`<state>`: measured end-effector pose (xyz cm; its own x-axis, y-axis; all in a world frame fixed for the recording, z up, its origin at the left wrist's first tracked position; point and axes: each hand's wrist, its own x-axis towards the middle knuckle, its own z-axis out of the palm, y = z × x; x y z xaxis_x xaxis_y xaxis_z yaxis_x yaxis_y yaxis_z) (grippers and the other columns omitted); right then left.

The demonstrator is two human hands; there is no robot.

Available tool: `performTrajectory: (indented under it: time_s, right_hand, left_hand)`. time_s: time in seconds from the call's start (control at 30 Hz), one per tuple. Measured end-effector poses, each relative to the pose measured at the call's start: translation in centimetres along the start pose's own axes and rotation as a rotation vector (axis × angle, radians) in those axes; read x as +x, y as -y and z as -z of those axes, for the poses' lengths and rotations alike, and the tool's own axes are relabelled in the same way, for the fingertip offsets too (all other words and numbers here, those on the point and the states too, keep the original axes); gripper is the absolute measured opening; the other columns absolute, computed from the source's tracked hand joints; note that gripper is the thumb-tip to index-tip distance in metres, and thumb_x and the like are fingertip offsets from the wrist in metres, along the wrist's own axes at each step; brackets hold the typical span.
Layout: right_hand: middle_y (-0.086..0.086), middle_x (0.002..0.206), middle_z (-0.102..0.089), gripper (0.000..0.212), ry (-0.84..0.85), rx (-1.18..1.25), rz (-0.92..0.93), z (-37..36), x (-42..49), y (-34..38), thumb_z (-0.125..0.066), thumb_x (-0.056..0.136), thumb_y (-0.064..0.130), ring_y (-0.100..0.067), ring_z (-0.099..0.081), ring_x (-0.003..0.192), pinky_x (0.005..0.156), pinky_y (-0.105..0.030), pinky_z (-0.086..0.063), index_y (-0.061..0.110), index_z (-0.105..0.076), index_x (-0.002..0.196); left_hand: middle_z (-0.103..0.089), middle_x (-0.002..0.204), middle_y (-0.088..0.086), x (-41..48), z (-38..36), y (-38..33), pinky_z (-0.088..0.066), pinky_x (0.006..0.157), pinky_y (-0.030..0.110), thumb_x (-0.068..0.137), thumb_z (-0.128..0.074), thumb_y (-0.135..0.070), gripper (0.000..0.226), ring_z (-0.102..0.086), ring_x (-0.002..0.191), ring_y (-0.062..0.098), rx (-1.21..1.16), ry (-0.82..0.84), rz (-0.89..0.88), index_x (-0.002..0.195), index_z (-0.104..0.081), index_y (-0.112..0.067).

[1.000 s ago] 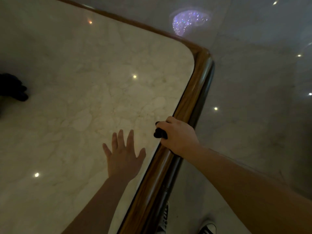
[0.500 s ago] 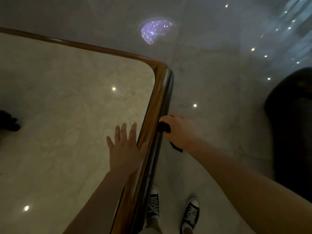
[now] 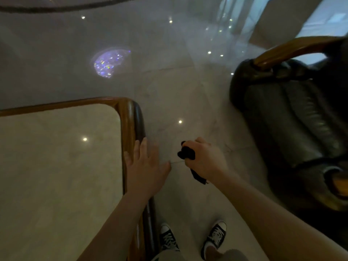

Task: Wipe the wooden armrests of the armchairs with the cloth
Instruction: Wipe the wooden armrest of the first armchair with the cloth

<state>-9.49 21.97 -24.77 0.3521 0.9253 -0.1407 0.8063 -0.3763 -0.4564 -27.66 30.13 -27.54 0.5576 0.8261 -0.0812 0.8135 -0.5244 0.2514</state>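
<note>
Right hand (image 3: 204,160) fisted around bunched black cloth (image 3: 186,153), carried ready above pale marble floor (image 3: 188,95). Left hand (image 3: 146,167) splayed, empty, over wood-rimmed marble table (image 3: 130,117), probably for balance. Curved wooden armrest (image 3: 293,48) of dark leather armchair (image 3: 293,117) well apart, unwiped.

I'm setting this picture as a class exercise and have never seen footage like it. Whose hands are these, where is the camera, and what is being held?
The camera sits on a person's head, looking down at their own bare arms. The left hand is open, flat over the wooden rim of a marble-topped table. The right hand is closed around a dark cloth, above the shiny floor. On the right stands a dark leather armchair with a wooden armrest, not yet touched. Below are the person's sneakers.
</note>
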Motion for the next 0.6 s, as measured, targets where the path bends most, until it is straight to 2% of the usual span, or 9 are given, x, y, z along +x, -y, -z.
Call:
performTrajectory:
  time_s: [0.07, 0.13, 0.27, 0.37, 0.6]
  right_hand:
    - [0.005, 0.098, -0.056, 0.032, -0.04, 0.005, -0.07, 1.8, -1.1, -2.0, -0.068, 0.082, 0.03, -0.019, -0.059, 0.08, 0.06, -0.027, -0.04, 0.031, -0.063, 0.113]
    - [0.007, 0.101, -0.055, 0.037, -0.08, 0.003, -0.143, 3.5, -2.1, -4.2, -0.067, 0.083, 0.032, -0.017, -0.058, 0.082, 0.062, -0.029, -0.044, 0.035, -0.06, 0.12]
    - [0.014, 0.096, -0.046, 0.042, -0.142, 0.002, -0.264, 6.6, -4.1, -9.0, -0.065, 0.083, 0.038, -0.01, -0.05, 0.078, 0.055, -0.024, -0.035, 0.04, -0.055, 0.125]
    - [0.013, 0.095, -0.046, 0.039, -0.186, 0.002, -0.318, 8.4, -6.2, -12.6, -0.064, 0.085, 0.04, -0.011, -0.05, 0.078, 0.055, -0.025, -0.035, 0.042, -0.055, 0.123]
    - [0.012, 0.102, -0.052, 0.039, -0.339, 0.046, -0.468, 13.0, -12.6, -21.1, -0.066, 0.086, 0.039, -0.014, -0.057, 0.088, 0.071, -0.033, -0.05, 0.04, -0.058, 0.123]
  left_hand:
    - [-0.018, 0.162, 0.013, 0.7, 0.0, -2.5, -0.012, 0.117, 0.064, 0.088, -0.03, -0.067, 0.076, -0.007, 0.151, 0.033, 0.004, 0.013, -0.063, 0.151, -0.013, -0.029]
    - [-0.02, 0.161, 0.014, 1.3, -0.1, -5.2, -0.013, 0.117, 0.064, 0.088, -0.028, -0.067, 0.075, -0.008, 0.151, 0.033, 0.02, 0.026, -0.125, 0.15, -0.01, -0.029]
    - [-0.016, 0.162, 0.014, 2.4, 0.0, -11.1, -0.007, 0.117, 0.061, 0.085, -0.018, -0.069, 0.078, -0.007, 0.151, 0.033, 0.023, 0.053, -0.226, 0.152, -0.007, -0.029]
    - [-0.009, 0.164, 0.012, 2.8, -0.3, -15.8, -0.007, 0.119, 0.06, 0.087, -0.021, -0.068, 0.078, 0.001, 0.152, 0.031, 0.006, 0.087, -0.297, 0.153, -0.003, -0.031]
    - [-0.003, 0.165, 0.009, 3.0, -1.8, -27.4, -0.006, 0.118, 0.06, 0.089, -0.019, -0.069, 0.078, 0.009, 0.151, 0.029, 0.059, 0.125, -0.493, 0.153, 0.006, -0.032]
